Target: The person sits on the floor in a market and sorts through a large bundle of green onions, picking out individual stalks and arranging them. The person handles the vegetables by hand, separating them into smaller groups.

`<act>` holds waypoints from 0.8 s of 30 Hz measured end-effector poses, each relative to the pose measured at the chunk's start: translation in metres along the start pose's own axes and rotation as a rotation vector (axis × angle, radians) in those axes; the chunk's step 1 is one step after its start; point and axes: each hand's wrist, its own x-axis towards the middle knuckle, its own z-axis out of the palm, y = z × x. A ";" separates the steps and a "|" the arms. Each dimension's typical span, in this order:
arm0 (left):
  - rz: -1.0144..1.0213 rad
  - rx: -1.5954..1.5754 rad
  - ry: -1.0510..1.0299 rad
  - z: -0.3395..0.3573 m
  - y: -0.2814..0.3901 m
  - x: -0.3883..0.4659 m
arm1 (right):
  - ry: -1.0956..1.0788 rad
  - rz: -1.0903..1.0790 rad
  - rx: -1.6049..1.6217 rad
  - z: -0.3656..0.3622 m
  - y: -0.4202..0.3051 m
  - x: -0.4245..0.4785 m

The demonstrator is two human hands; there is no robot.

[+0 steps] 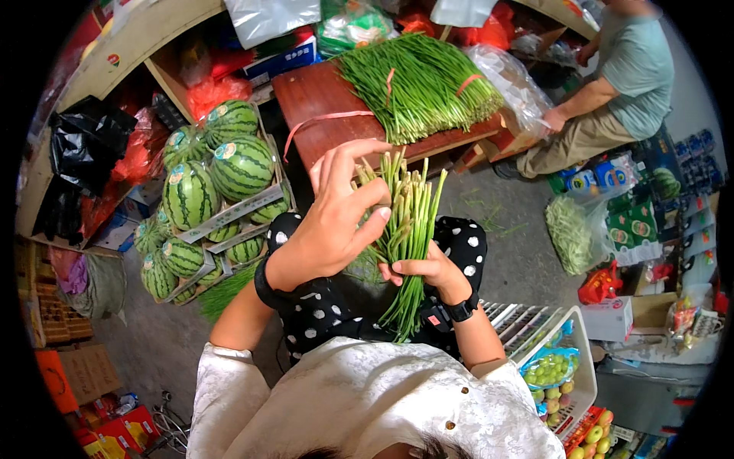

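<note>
My right hand (427,268) is wrapped around a bunch of long green stalks (410,241), which look like garlic chives. Their pale cut ends point away from me, and the thin green ends hang towards my lap. Beside the upper part of this bunch is my left hand (347,203), its fingers curved and spread, with a gap between thumb and forefinger. I see nothing held in it, though part of its far side is hidden. Beyond my hands, a large pile of the same greens (421,86) lies on a red-brown wooden table (315,92).
Watermelons (243,166) in stacked cartons stand on the left. Pink ties (332,116) lie on the table. At the far right a person (622,92) touches a clear plastic bag (510,80). A white plastic basket (585,350) with fruit is near my right elbow. Loose green scraps (487,209) litter the floor.
</note>
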 end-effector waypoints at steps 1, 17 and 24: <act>-0.031 -0.067 0.016 0.000 -0.001 -0.001 | 0.022 -0.001 -0.018 0.000 0.000 0.001; 0.043 0.066 0.171 -0.017 -0.017 0.017 | 0.225 -0.149 -0.304 -0.003 0.005 0.003; -0.108 -0.421 0.220 -0.006 -0.031 0.023 | 0.173 -0.211 -0.254 -0.005 0.008 0.000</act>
